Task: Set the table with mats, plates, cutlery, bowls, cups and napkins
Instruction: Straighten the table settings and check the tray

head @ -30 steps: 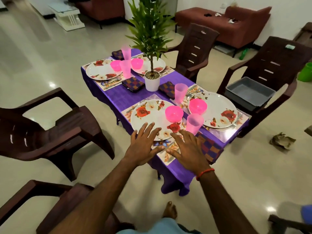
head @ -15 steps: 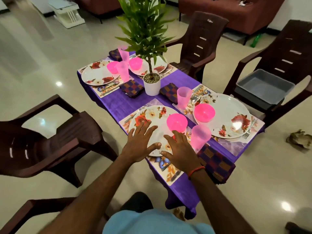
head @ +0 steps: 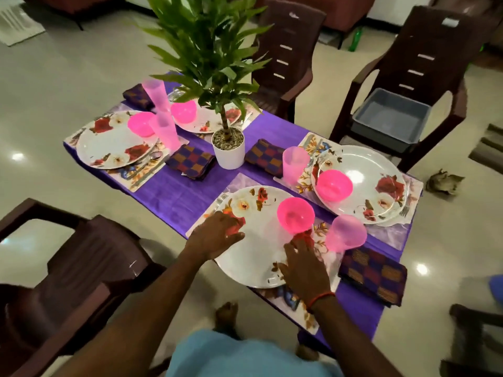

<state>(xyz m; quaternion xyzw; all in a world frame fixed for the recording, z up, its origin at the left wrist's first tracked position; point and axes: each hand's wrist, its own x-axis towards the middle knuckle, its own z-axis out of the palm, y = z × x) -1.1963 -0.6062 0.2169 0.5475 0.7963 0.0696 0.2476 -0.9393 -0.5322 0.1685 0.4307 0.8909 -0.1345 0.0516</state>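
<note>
A purple-covered table (head: 179, 194) holds several place settings. The nearest floral plate (head: 258, 248) lies on a floral mat (head: 296, 303) with a pink bowl (head: 295, 214) on its far right part. My left hand (head: 215, 236) rests flat on the plate's left rim, fingers straight. My right hand (head: 302, 263) lies flat on the plate's near right rim. A pink cup (head: 344, 235) stands just right of the plate, and a checked napkin (head: 373, 276) lies beyond it. A fork (head: 220, 198) shows at the plate's far left edge.
A potted plant (head: 227, 148) stands mid-table between two checked napkins (head: 190, 161). A second set plate (head: 359, 183) sits to the right, and another set plate (head: 114, 140) far left. Brown chairs surround the table; one (head: 408, 77) holds a grey tub (head: 392, 118).
Both hands have slid forward and apart, from the near mat edge onto the plate's rims. The view has moved closer to the table.
</note>
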